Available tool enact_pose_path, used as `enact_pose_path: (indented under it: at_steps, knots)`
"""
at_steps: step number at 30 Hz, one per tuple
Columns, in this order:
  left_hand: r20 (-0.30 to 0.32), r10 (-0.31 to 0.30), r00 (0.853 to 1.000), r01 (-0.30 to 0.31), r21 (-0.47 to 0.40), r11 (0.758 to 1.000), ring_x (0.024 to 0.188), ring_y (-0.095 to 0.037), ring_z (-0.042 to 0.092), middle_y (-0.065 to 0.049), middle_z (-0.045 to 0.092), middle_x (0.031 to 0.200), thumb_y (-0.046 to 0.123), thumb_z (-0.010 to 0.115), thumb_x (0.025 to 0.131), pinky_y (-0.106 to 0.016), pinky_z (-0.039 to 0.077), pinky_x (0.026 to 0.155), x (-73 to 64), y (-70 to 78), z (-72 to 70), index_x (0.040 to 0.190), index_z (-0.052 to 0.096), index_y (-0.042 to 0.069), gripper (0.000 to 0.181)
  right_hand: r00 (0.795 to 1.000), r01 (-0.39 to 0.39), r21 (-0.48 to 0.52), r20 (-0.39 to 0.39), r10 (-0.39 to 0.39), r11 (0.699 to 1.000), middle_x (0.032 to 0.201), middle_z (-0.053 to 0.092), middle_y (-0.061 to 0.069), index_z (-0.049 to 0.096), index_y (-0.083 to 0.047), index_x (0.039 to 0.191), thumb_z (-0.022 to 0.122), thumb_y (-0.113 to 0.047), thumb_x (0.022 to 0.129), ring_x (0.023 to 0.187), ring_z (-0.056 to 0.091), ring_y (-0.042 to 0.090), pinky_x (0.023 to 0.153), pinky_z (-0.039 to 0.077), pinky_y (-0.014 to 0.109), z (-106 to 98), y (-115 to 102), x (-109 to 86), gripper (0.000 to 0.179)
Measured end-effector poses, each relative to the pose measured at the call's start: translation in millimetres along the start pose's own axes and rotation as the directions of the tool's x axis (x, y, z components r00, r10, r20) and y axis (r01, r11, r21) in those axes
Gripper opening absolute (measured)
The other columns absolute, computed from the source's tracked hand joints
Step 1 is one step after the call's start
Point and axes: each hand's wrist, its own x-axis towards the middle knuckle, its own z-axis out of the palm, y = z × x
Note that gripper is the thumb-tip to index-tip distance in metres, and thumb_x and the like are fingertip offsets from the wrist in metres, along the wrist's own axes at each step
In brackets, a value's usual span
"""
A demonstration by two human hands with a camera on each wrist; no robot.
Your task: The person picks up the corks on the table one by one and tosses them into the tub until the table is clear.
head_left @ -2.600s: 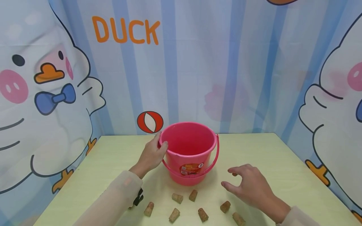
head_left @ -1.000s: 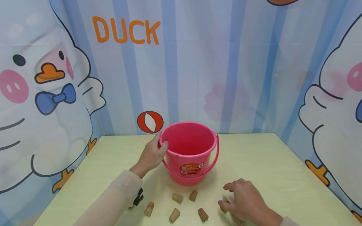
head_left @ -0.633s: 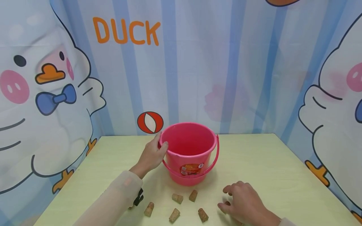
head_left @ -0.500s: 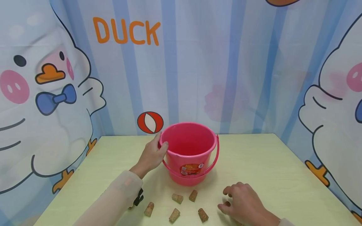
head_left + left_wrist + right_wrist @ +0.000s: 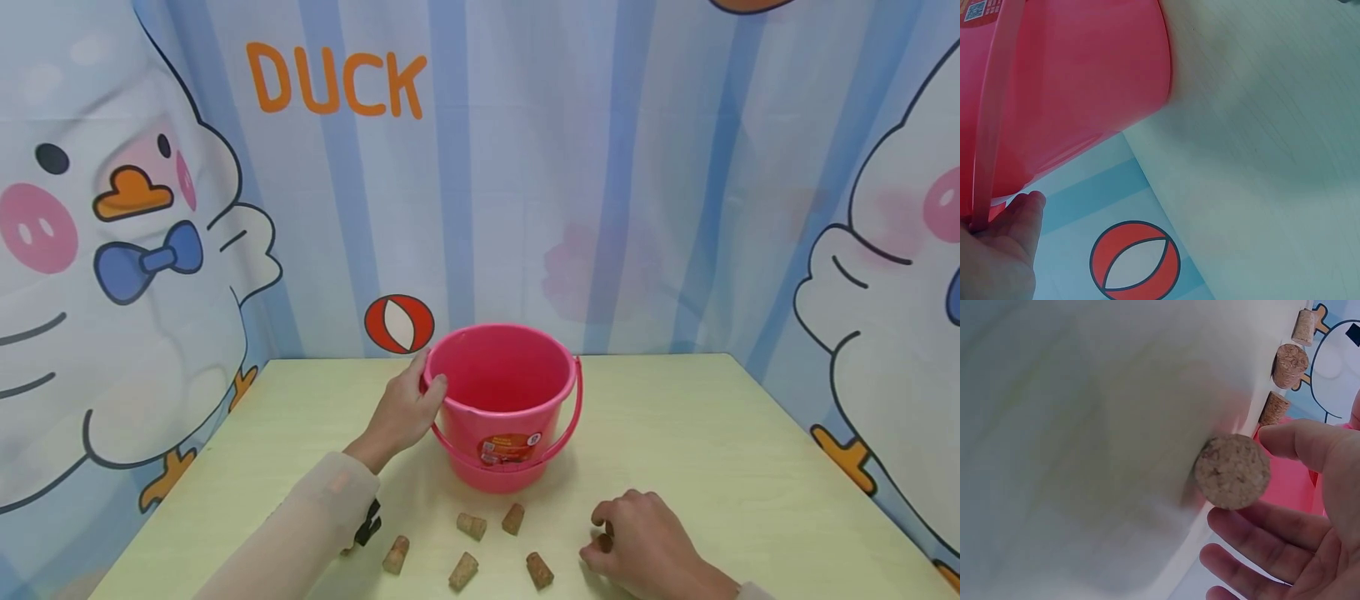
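A pink bucket (image 5: 510, 433) stands upright on the table, its handle hanging down across the front. My left hand (image 5: 401, 408) grips its left rim, with the thumb on the front of the rim. The left wrist view shows that hand (image 5: 1007, 250) right by the bucket's handle (image 5: 991, 119). My right hand (image 5: 645, 537) is low over the table at the right front, thumb and index finger drawn close together. In the right wrist view, a cork (image 5: 1233, 472) appears end-on between the thumb and fingertips of this hand (image 5: 1310, 512), which pinches it.
Several loose corks lie in front of the bucket, among them one cork (image 5: 539, 571) near my right hand and another cork (image 5: 396, 555) near my left sleeve (image 5: 315, 517). A printed curtain (image 5: 517, 167) hangs behind the pale yellow table (image 5: 675, 408).
My right hand has come down and toward me, over two corks at the right, and its thumb and fingers have drawn together. My left hand and the bucket have stayed put.
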Motion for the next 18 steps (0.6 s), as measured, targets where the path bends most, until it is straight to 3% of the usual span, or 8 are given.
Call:
enact_pose_path:
  at_steps: [9, 18]
  knots:
    - [0.000, -0.008, 1.000, 0.008, 0.001, 1.000, 0.118, -0.028, 0.057, -0.012, 0.056, 0.143, 0.029, 0.053, 0.103, -0.045, 0.060, 0.088, 0.5, -2.4, 1.4, 0.161, 0.030, 0.011, 0.066, 1.000, 0.005, 0.024, 0.029, -0.006, 1.000, 0.061, 0.057, -0.018, 0.078, -0.016, 0.080, 0.089, -0.032, 0.075, 0.064, 0.047, 0.006, 0.071, 0.048, 0.035, 3.5, 1.1, 0.0, 0.021]
    - [0.003, 0.003, 1.000, -0.003, -0.011, 1.000, 0.119, -0.028, 0.057, -0.011, 0.056, 0.144, 0.027, 0.054, 0.102, -0.045, 0.060, 0.087, 0.5, -2.4, 0.8, 0.161, 0.030, 0.011, 0.065, 1.000, 0.010, -0.025, 0.005, -0.010, 1.000, 0.060, 0.053, -0.017, 0.073, -0.022, 0.072, 0.090, -0.030, 0.073, 0.063, 0.044, 0.006, 0.071, 0.046, 0.034, 5.6, 1.6, 0.4, 0.019]
